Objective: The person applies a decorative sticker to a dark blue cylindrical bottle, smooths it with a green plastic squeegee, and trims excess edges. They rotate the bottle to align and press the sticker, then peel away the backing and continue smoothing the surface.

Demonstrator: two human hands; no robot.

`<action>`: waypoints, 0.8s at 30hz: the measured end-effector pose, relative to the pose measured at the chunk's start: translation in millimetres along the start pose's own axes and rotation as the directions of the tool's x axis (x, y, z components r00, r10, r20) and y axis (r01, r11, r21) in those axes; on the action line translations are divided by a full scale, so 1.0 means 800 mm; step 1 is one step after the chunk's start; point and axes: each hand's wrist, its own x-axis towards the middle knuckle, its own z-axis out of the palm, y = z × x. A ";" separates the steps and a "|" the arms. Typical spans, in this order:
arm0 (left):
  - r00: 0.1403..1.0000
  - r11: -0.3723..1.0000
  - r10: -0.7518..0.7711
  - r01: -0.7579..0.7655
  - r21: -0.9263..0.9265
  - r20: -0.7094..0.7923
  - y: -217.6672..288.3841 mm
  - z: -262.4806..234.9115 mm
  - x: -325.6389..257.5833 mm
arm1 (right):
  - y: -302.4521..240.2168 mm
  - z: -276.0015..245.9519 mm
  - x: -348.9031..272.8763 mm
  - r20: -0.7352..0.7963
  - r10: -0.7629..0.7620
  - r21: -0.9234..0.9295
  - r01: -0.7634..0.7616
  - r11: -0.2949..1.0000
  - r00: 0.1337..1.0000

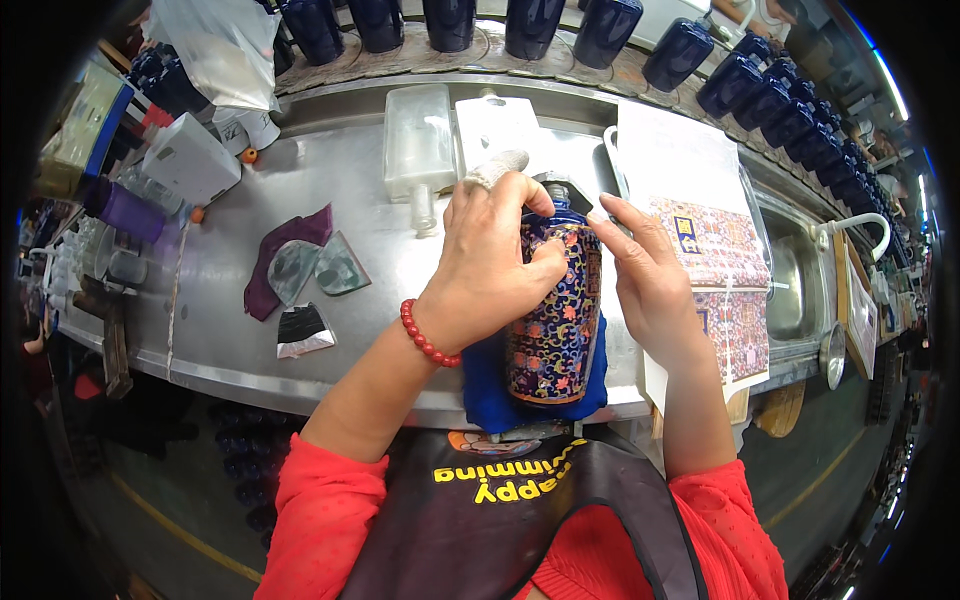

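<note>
A dark blue bottle (555, 345) with a colourful floral pattern lies in front of me, its neck away from me. It rests on a blue cloth (484, 385) at the counter's near edge. My left hand (485, 255), with a red bead bracelet on the wrist, is closed over the bottle's upper left side, fingers by the neck and thumb on the patterned body. At the right shoulder of the bottle, my right hand (648, 285) has its fingers stretched out, the index fingertip close to the surface; whether it touches is hard to see.
Patterned decal sheets (735, 240) lie to the right, before a sink (795, 285). Left stand a frosted glass bottle (418, 140), a purple cloth (268, 262), clear angular pieces (342, 265) and a white box (193, 160). Plain blue bottles (535, 25) line the conveyor (480, 48) behind.
</note>
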 end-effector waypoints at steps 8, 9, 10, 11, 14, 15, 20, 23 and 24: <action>0.999 0.999 -0.040 0.041 -0.022 0.024 -0.002 -0.003 0.002 | -0.002 -0.001 0.003 -0.009 -0.010 -0.001 0.010 1.000 1.000; 0.999 0.998 -0.046 0.046 -0.031 0.016 -0.003 -0.003 0.003 | -0.002 -0.001 0.003 -0.008 -0.016 -0.004 0.016 1.000 1.000; 0.999 0.999 -0.040 0.040 -0.030 0.000 -0.004 -0.003 0.004 | -0.002 -0.001 0.003 -0.011 -0.021 -0.007 0.021 1.000 1.000; 0.999 0.998 -0.048 0.048 -0.034 -0.003 -0.005 -0.004 0.004 | -0.002 0.000 0.003 -0.008 -0.029 -0.013 0.029 0.999 1.000; 0.998 0.998 -0.058 0.057 -0.025 -0.012 -0.006 -0.005 0.005 | -0.004 0.002 0.001 -0.006 -0.044 -0.033 0.044 0.999 0.999; 0.997 0.997 -0.073 0.073 -0.029 0.000 -0.006 -0.006 0.005 | -0.005 0.002 0.000 -0.002 -0.043 -0.043 0.043 0.998 0.999; 0.968 0.977 -0.211 0.214 -0.007 0.133 -0.012 -0.016 0.003 | -0.011 0.003 -0.002 0.024 -0.005 -0.053 0.007 0.999 1.000; 0.977 0.976 -0.203 0.207 -0.070 0.061 -0.017 -0.015 -0.001 | -0.016 0.002 0.000 0.029 -0.002 -0.048 0.003 0.999 1.000; 0.980 0.974 -0.200 0.199 -0.104 0.008 -0.018 -0.013 -0.004 | -0.018 0.001 0.001 0.041 -0.008 -0.061 0.011 0.998 0.999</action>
